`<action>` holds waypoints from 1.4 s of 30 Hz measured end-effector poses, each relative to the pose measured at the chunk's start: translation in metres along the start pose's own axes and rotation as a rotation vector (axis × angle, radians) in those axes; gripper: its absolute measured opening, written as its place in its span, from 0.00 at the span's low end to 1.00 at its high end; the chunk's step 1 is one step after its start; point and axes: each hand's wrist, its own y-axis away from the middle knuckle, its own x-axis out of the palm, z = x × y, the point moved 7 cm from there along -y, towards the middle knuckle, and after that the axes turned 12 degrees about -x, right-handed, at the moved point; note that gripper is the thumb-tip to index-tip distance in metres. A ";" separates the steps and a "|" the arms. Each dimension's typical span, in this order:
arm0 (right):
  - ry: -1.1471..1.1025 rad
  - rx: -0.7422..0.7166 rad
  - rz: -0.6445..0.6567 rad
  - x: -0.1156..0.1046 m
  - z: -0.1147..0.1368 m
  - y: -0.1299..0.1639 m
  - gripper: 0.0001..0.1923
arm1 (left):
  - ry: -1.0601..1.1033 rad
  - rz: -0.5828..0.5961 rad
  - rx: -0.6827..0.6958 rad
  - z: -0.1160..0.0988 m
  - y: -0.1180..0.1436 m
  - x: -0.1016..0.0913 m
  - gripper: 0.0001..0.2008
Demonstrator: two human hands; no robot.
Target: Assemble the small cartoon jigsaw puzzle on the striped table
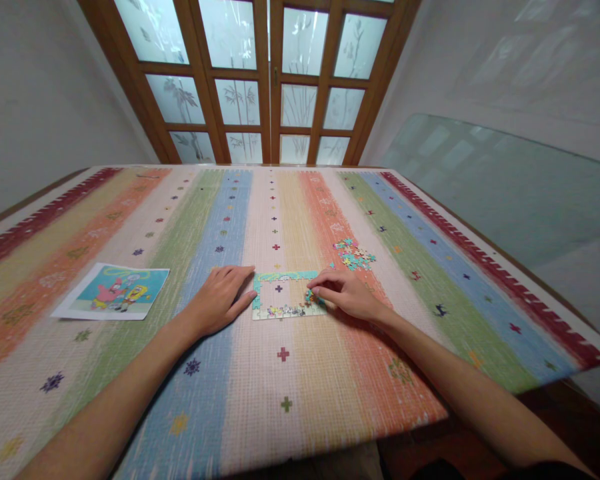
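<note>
A partly built jigsaw puzzle frame (283, 311) lies on the striped tablecloth (260, 380), its middle still bare cloth. My left hand (220, 297) rests flat on the cloth, fingers spread, touching the frame's left edge. My right hand (341, 292) sits at the frame's right edge, its fingertips pinching a small puzzle piece (310, 295) against the lower right corner. A pile of loose puzzle pieces (354, 253) lies just beyond my right hand.
A printed cartoon picture (114, 291) lies on the left of the table. Wooden doors with frosted glass panes (260, 80) stand behind the table. A glass sheet (505, 187) leans against the right wall. The table's near edge runs below my forearms.
</note>
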 end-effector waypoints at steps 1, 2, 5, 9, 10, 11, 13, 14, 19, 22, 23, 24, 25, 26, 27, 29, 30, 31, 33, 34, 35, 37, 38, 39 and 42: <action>0.003 -0.005 0.005 0.002 0.002 -0.002 0.08 | -0.002 -0.001 0.001 0.000 0.000 0.000 0.23; 0.007 -0.011 0.008 0.004 0.004 -0.004 0.08 | -0.003 0.000 0.001 0.000 0.000 0.000 0.24; 0.032 -0.042 0.018 0.011 0.010 -0.010 0.08 | -0.010 0.004 -0.001 0.000 0.000 0.001 0.24; 0.059 -0.105 0.032 0.020 0.017 -0.016 0.08 | -0.019 0.005 -0.002 0.000 0.000 0.001 0.24; 0.065 -0.113 0.040 0.022 0.018 -0.017 0.08 | -0.019 0.003 -0.002 -0.001 0.000 0.001 0.24; 0.070 -0.116 0.047 0.024 0.018 -0.017 0.08 | -0.018 0.000 -0.002 -0.001 0.000 0.000 0.24; 0.076 -0.111 0.065 0.026 0.018 -0.018 0.07 | -0.020 -0.005 -0.002 -0.001 0.000 0.001 0.24; 0.076 -0.109 0.073 0.026 0.018 -0.018 0.08 | -0.024 -0.006 -0.002 -0.001 0.000 0.001 0.24; 0.087 -0.114 0.098 0.028 0.017 -0.018 0.08 | -0.040 -0.005 0.008 -0.001 -0.001 0.002 0.24; 0.111 -0.131 0.097 0.029 0.017 -0.018 0.08 | -0.043 -0.012 0.013 -0.001 0.000 0.001 0.24; 0.118 -0.140 0.096 0.030 0.017 -0.018 0.08 | -0.045 -0.012 0.014 -0.002 0.000 0.001 0.24; 0.126 -0.148 0.097 0.030 0.017 -0.018 0.08 | -0.049 -0.010 0.014 -0.002 0.000 0.001 0.24; 0.132 -0.155 0.098 0.031 0.017 -0.018 0.08 | -0.052 -0.007 0.015 -0.002 0.000 0.001 0.24; 0.138 -0.159 0.100 0.031 0.017 -0.018 0.08 | -0.054 -0.004 0.016 -0.002 0.000 0.001 0.24; 0.145 -0.160 0.102 0.031 0.016 -0.018 0.08 | -0.055 -0.003 0.016 -0.003 0.000 0.001 0.24; 0.153 -0.159 0.104 0.032 0.015 -0.018 0.08 | -0.054 -0.001 0.015 -0.002 0.000 0.001 0.24; 0.154 -0.159 0.103 0.032 0.015 -0.018 0.08 | -0.053 -0.001 0.014 -0.002 0.000 0.001 0.24; 0.155 -0.162 0.102 0.032 0.015 -0.018 0.08 | -0.051 -0.001 0.012 -0.002 0.000 0.001 0.24; 0.152 -0.175 0.099 0.032 0.015 -0.018 0.08 | -0.047 -0.003 0.011 -0.001 0.000 0.002 0.24; 0.150 -0.182 0.097 0.032 0.016 -0.018 0.08 | -0.046 -0.005 0.013 -0.001 0.000 0.002 0.24; 0.150 -0.188 0.093 0.032 0.016 -0.018 0.08 | -0.045 -0.009 0.014 -0.001 0.000 0.002 0.24; 0.151 -0.192 0.087 0.031 0.017 -0.018 0.08 | -0.044 -0.015 0.018 -0.001 0.000 0.001 0.24; 0.153 -0.189 0.086 0.031 0.017 -0.018 0.08 | -0.044 -0.017 0.018 -0.002 0.000 0.001 0.24; 0.156 -0.184 0.087 0.031 0.016 -0.018 0.08 | -0.044 -0.016 0.017 -0.002 0.000 0.001 0.24; 0.159 -0.183 0.089 0.031 0.017 -0.017 0.08 | -0.043 -0.007 0.013 -0.003 -0.001 0.001 0.24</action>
